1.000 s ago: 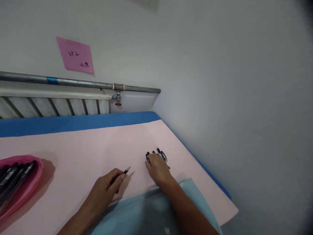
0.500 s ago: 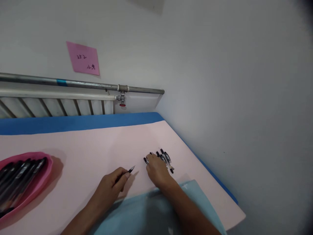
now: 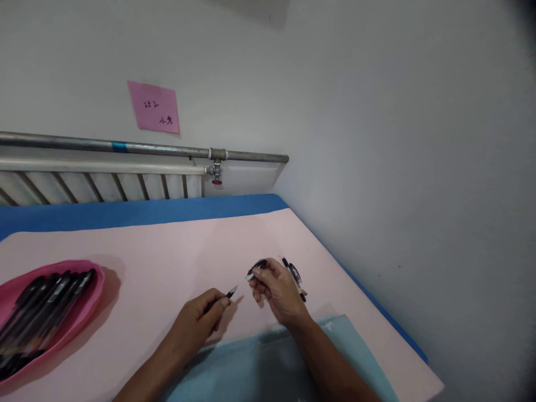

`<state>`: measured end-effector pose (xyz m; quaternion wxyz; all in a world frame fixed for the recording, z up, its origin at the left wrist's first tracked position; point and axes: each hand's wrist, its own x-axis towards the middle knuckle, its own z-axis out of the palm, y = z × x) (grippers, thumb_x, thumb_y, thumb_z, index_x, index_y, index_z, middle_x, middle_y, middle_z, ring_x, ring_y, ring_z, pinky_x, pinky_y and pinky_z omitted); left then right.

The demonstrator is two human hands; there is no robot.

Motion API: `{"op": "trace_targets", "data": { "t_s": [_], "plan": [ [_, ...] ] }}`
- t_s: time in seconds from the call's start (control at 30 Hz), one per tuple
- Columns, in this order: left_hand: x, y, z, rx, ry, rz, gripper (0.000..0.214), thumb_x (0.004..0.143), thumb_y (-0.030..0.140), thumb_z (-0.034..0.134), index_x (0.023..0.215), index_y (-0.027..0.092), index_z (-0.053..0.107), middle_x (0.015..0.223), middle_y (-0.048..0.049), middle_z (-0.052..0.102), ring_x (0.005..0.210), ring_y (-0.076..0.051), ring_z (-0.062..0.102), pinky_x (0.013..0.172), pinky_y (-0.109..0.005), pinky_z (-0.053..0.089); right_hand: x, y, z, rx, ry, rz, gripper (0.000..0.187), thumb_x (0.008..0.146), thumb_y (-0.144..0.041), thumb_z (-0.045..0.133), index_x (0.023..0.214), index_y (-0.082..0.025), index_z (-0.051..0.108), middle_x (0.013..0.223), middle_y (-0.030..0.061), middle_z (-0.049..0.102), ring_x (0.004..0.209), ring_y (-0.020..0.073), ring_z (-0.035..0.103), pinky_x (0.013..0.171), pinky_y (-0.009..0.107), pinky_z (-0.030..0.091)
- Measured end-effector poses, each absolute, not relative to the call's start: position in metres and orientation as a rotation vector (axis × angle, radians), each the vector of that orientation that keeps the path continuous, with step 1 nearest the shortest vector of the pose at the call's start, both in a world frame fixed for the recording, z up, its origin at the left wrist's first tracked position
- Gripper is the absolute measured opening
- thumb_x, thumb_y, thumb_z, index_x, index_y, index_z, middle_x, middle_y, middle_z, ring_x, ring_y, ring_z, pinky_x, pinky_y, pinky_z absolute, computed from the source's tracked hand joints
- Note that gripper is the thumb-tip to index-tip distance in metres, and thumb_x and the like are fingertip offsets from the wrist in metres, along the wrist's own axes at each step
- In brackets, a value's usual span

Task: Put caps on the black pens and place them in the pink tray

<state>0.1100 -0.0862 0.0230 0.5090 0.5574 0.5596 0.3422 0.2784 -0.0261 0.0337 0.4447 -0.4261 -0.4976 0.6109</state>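
Near the middle of the table, my left hand (image 3: 201, 319) is closed around an uncapped pen (image 3: 231, 291), its pointed tip sticking out past the thumb toward the upper right. My right hand (image 3: 278, 290) pinches a pen cap (image 3: 256, 270), dark with a clear or silvery section, held just above and to the right of that tip. Cap and pen are apart. Behind the right hand lie a few more black and clear pen pieces (image 3: 295, 273), partly hidden by the hand.
At the left, a pink basket (image 3: 100, 282) holds several black pens (image 3: 50, 301). A pink sheet (image 3: 167, 251) covers the blue tabletop (image 3: 188, 209). Light blue cloth or plastic (image 3: 238, 363) lies at the near edge. Walls, a pipe (image 3: 167, 149) and a radiator (image 3: 96, 184) stand behind.
My right hand has lifted off the pen pieces with a cap and turned toward the left hand. The left hand still holds the pen. The view has shifted slightly.
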Motion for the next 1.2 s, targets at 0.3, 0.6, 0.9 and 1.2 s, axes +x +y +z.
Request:
{"op": "trace_targets", "data": {
  "t_s": [0.3, 0.6, 0.9, 1.2],
  "plan": [
    [0.110, -0.085, 0.022, 1.358, 1.332, 0.840, 0.034, 0.077, 0.047, 0.041, 0.073, 0.017, 0.055, 0.049, 0.0058, 0.042, 0.047, -0.010, 0.037, 0.048, -0.022, 0.028, 0.266, -0.036, 0.025, -0.969, -1.291, 1.731, 0.024, 0.069, -0.035, 0.062, 0.075, -0.016, 0.049, 0.056, -0.0025, 0.058, 0.036, 0.0060, 0.045, 0.034, 0.017, 0.031],
    [0.095, -0.081, 0.032, 1.447, 1.441, 1.038, 0.028, 0.079, 0.039, 0.042, 0.086, 0.017, 0.059, 0.058, 0.0024, 0.053, 0.055, -0.011, 0.048, 0.053, -0.022, 0.034, 0.263, -0.042, 0.032, -1.114, -1.389, 1.811, 0.032, 0.073, -0.042, 0.054, 0.092, -0.016, 0.053, 0.056, -0.0038, 0.049, 0.039, 0.0062, 0.039, 0.034, 0.018, 0.024],
    [-0.060, -0.100, 0.065, 1.169, 2.821, 0.955, 0.035, 0.081, 0.038, 0.034, 0.091, 0.017, 0.060, 0.089, -0.0119, 0.066, 0.080, -0.026, 0.058, 0.063, -0.032, 0.039, 0.258, -0.048, 0.033, -1.268, -1.531, 1.718, 0.032, 0.070, -0.044, 0.054, 0.092, -0.020, 0.055, 0.052, -0.0045, 0.042, 0.040, 0.0080, 0.036, 0.038, 0.022, 0.025],
    [-0.103, -0.112, 0.039, 0.979, 3.024, 0.412, 0.035, 0.079, 0.030, 0.034, 0.089, 0.014, 0.063, 0.088, -0.0161, 0.067, 0.081, -0.027, 0.061, 0.063, -0.033, 0.042, 0.259, -0.049, 0.031, -1.238, -1.498, 1.713, 0.025, 0.070, -0.040, 0.057, 0.084, -0.019, 0.059, 0.051, -0.0041, 0.043, 0.039, 0.0070, 0.035, 0.038, 0.021, 0.025]
  ]
}}
